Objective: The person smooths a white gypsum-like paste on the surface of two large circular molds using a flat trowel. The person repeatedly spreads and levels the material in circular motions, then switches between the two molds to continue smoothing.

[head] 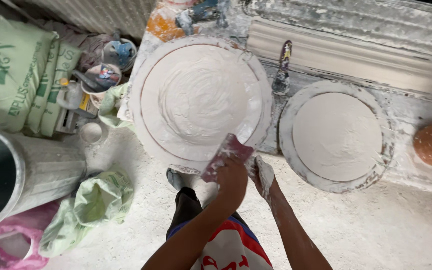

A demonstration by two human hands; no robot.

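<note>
- The left hand [232, 181] is clenched around a flat dark-red scraper [226, 156]. The blade runs up and away from the grip, and its far edge rests on the near rim of the large round mould [137, 100].
- The large round mould is filled with wet white plaster [201, 95]. The fill lies directly beyond the blade tip, with swirl marks across its middle.
- The right hand [263, 175] sits just beside the gripping hand, on its outer side, coated in plaster. Its fingers curl loosely at the mould's near edge. Whether it holds anything cannot be told.
- A second, smaller round mould [337, 136] lies well apart from the grip, further out past the right hand. Its surface looks level and matte.
- A plaster-caked putty knife [282, 70] lies between the two moulds, beyond the scraper.
- On the side away from the right hand: green sacks [11, 70], small pots [101, 80], a crumpled green bag [101, 200] and a metal drum [31, 170].
- Hazard, gouging: the blade meets the rim at an angle. A steeper tilt would likely dig a furrow into the soft fill.
- Hazard, slip: plaster on palm and handle reduces friction. The scraper could twist in the grip and leave a ridge.
- Hazard, spill: the mould's near rim overhangs the bench edge [286, 156] close to the grip. Downward pressure there could tip it or push plaster over the lip.
- Hazard, setting: if the fill stiffens, dragging the blade would probably tear the surface instead of smoothing it.
</note>
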